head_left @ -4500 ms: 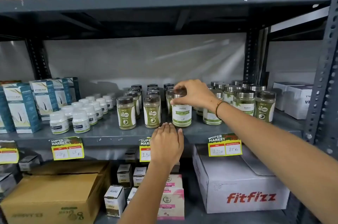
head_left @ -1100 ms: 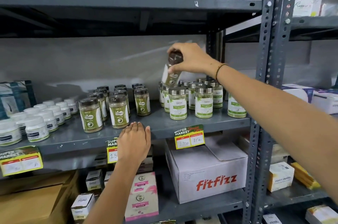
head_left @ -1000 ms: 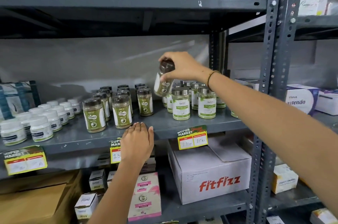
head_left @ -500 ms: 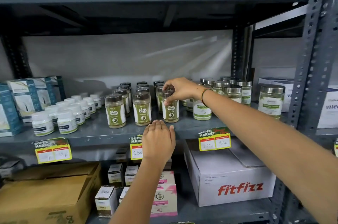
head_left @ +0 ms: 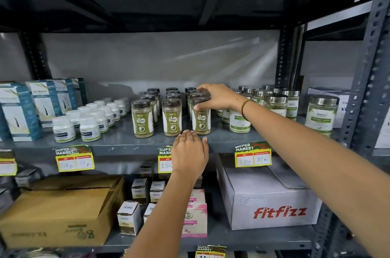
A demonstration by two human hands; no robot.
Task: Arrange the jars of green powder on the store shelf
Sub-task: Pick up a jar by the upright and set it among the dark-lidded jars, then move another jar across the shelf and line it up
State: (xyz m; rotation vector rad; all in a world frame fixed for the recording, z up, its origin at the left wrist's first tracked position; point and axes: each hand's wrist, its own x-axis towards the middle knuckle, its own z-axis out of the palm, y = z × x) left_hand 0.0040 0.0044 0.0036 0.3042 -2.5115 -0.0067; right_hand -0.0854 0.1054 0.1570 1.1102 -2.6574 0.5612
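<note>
Brown-lidded jars of green powder stand in three rows on the grey middle shelf (head_left: 126,145). My right hand (head_left: 217,97) grips the lid of the front jar of the right row (head_left: 201,121), which stands upright on the shelf beside two other front jars (head_left: 142,119) (head_left: 172,118). My left hand (head_left: 190,152) lies flat on the shelf's front edge just below that jar, holding nothing. To the right stand wider silver-lidded jars of green powder (head_left: 274,103), one apart at the far right (head_left: 321,113).
Small white bottles (head_left: 88,119) and blue boxes (head_left: 20,110) fill the shelf's left part. Yellow price tags (head_left: 253,155) hang on its edge. Below sit a white Fitfizz carton (head_left: 270,198), a brown carton (head_left: 61,209) and small boxes (head_left: 128,216). A steel upright (head_left: 367,89) stands right.
My right hand carried a brown-lidded jar from above the silver-lidded group down and left, and set it at the front of the right row. My left hand stayed on the shelf edge.
</note>
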